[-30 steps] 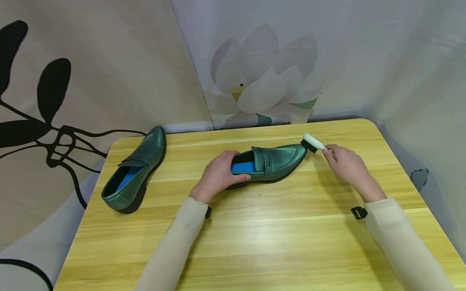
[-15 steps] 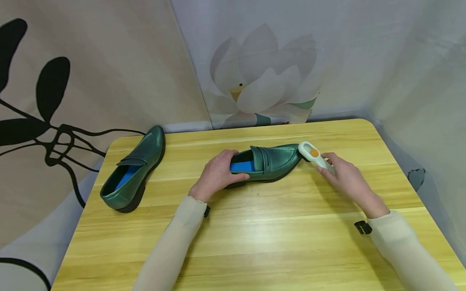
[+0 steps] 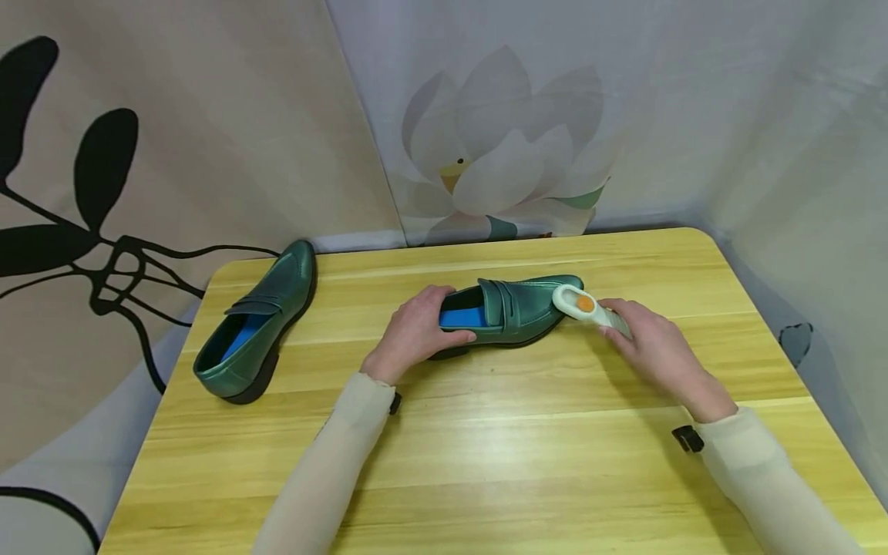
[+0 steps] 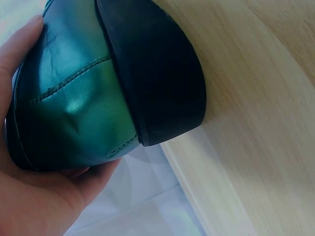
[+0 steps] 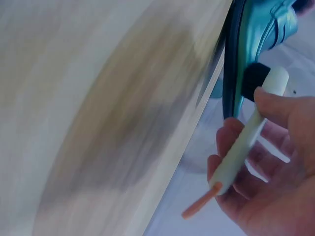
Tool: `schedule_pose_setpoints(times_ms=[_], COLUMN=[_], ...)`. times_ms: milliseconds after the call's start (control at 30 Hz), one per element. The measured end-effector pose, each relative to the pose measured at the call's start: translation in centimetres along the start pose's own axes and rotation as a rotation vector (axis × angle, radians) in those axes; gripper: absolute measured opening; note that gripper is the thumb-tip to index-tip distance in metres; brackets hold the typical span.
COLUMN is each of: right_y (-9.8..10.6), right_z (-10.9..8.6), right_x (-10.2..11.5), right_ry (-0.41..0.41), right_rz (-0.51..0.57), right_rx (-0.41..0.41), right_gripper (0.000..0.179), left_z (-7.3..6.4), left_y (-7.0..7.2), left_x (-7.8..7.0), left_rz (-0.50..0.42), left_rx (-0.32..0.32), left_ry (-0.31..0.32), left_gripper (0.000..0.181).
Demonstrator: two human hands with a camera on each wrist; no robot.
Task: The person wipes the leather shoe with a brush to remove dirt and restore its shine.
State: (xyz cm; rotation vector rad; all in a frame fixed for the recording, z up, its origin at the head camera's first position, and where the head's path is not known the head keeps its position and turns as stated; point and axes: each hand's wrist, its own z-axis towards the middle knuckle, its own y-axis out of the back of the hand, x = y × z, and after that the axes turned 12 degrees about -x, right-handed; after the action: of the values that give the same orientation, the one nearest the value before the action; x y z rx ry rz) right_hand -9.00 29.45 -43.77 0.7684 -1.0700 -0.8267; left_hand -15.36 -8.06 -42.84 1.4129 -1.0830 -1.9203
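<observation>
A green loafer (image 3: 530,308) with a blue insole lies on the table, toe to the right. My left hand (image 3: 416,331) grips it round the heel, thumb along the near side of the opening. The left wrist view shows the heel's black sole (image 4: 162,73) and the stitched back held by my fingers. In my right hand (image 3: 655,351) is a white shoe brush (image 3: 583,304) with an orange spot on its back. Its black bristles (image 5: 254,81) touch the loafer near the toe in the right wrist view. An orange loop (image 5: 201,201) hangs from the handle end.
A second green loafer (image 3: 260,324) stands at the table's left edge, toe pointing to the back. The wooden table (image 3: 499,455) ends at the back against a fabric curtain (image 3: 624,116) printed with a flower.
The brush has turned, its white back now facing up, and moved left and nearer along the loafer's toe with my right hand. My left hand and both loafers stay in place.
</observation>
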Motion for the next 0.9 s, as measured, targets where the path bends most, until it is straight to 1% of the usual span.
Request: schedule_pose_setpoints(times_ms=[100,200,300,500,700,900], right_y=[0.2,0.3,0.4,0.4,0.5,0.2], right_z=[0.5,1.0,1.3,1.7,2.1,2.4], right_x=[-0.8,-1.4,-1.5,-1.2,-1.2,-1.2], right_ry=[-0.028,-0.07,-0.105,-0.121,-0.208,-0.188], right_rz=[-0.012,-0.024,-0.018,-0.007,-0.013,0.008], right_rx=[-0.037,-0.055,-0.044,-0.022,-0.001,-0.016], right_gripper=[0.042,0.044,0.047,0.049,0.055,0.055], left_z=[0.0,0.0,0.0,0.0,0.0,0.0], left_y=[0.0,-0.1,-0.1,-0.1,-0.1,-0.2], left_x=[0.1,0.1,0.1,-0.1,-0.1,0.0], left_rz=[0.0,0.001,0.0,-0.001,0.002,0.0], left_rx=[-0.004,-0.004,0.0,0.002,0.006,-0.002], left_ry=[0.003,0.007,0.008,0.011,0.009,-0.002], left_gripper=[0.084,0.084,0.084,0.084,0.083,0.083])
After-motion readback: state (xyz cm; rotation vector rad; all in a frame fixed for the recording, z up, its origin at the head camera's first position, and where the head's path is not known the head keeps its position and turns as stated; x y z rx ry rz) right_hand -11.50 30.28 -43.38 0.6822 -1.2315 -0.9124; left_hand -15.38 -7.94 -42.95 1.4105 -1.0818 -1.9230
